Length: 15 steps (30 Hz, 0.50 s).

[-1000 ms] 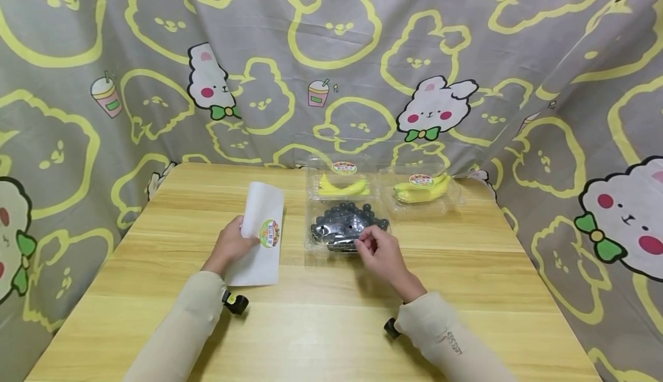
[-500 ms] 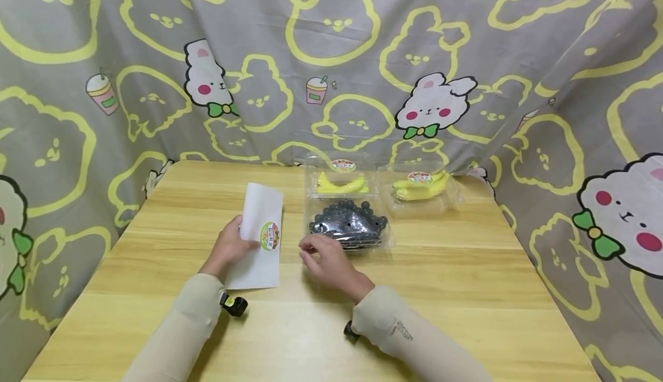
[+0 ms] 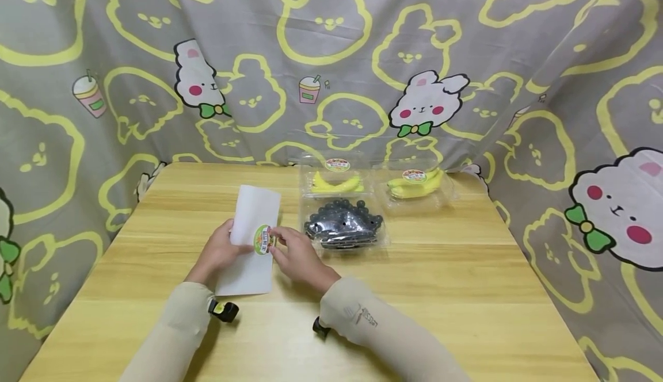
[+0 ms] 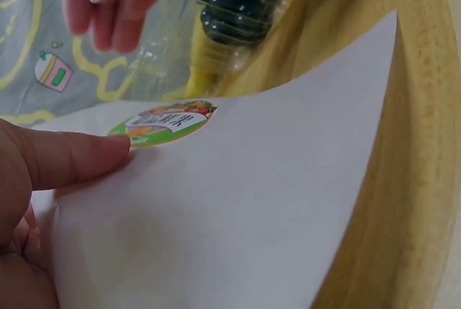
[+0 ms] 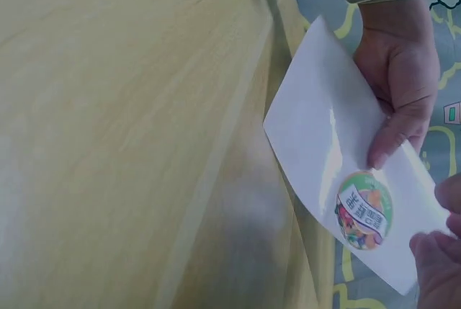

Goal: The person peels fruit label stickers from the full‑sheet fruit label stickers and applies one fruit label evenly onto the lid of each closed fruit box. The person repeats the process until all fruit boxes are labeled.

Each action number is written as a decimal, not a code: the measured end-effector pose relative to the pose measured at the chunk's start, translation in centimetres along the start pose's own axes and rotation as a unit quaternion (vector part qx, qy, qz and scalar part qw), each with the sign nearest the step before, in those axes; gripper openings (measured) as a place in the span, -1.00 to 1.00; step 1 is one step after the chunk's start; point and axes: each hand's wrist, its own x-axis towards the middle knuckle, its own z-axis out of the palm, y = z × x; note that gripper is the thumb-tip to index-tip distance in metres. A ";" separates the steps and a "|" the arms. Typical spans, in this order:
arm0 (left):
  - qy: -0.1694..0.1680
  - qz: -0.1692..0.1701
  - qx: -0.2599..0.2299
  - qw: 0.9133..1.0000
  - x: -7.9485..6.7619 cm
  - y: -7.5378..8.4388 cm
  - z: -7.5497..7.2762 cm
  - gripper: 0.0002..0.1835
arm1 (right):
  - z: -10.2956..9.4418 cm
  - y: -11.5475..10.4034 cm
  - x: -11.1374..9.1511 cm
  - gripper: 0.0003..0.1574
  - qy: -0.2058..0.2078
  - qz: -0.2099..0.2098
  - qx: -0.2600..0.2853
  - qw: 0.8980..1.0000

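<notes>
A folded white sheet (image 3: 244, 277) with one round, colourful fruit sticker (image 4: 173, 122) on it is held up over the wooden table. My left hand (image 3: 212, 253) grips the sheet by its left side, the thumb lying across the front by the sticker's edge. My right hand (image 3: 303, 260) is near the sheet's right edge, thumb and fingers bent with a gap between them, beside the sticker in the head view. In the left wrist view the right hand's fingers (image 4: 130, 17) hang apart from the sticker. Whether they touch the sheet's edge cannot be told.
Behind the right hand is a clear plastic box of dark grapes (image 3: 344, 224), without a visible sticker. Further back stand two clear boxes of bananas (image 3: 336, 184) and bananas (image 3: 414, 187), each with a round sticker. A patterned curtain (image 3: 342, 37) hangs behind the table (image 3: 440, 290).
My right hand has moved left from the front of the grape box to the sheet's right edge. The left hand keeps its grip on the sheet.
</notes>
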 end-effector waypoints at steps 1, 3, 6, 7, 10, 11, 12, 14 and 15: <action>0.000 0.002 -0.003 1.000 -0.1 0.0 -0.1 -0.24 | 0.1 -0.2 0.1 -0.51 0.000 0.011 -0.005 1.000; -0.001 0.006 -0.011 1.000 -0.4 0.2 -0.2 -0.27 | 0.2 -0.5 0.4 -0.51 0.003 0.035 -0.016 0.999; -0.004 0.008 -0.037 0.999 -0.7 0.3 -0.4 -0.30 | 0.3 -1.0 1.1 -0.51 0.004 0.066 -0.019 0.998; -0.004 0.009 -0.045 0.999 -0.8 0.3 -0.4 -0.31 | 0.4 -1.2 1.3 -0.52 0.003 0.074 -0.019 0.997; -0.005 0.011 -0.065 0.998 -0.9 0.4 -0.3 -0.35 | 0.7 -1.4 1.8 -0.53 -0.001 0.097 -0.006 0.995; -0.006 0.012 -0.068 0.998 -1.0 0.4 -0.3 -0.36 | 0.8 -1.5 1.9 -0.53 -0.004 0.107 0.000 0.994; -0.007 0.013 -0.072 0.997 -1.0 0.4 -0.3 -0.39 | 0.9 -1.5 2.1 -0.54 -0.005 0.116 0.008 0.993; -0.009 0.014 -0.082 0.996 -1.1 0.5 -0.1 -0.46 | 1.2 -1.5 2.2 -0.56 -0.004 0.141 0.024 0.990; -0.011 0.014 -0.087 0.996 -1.1 0.6 -0.1 -0.48 | 1.3 -1.5 2.2 -0.56 -0.004 0.154 0.030 0.988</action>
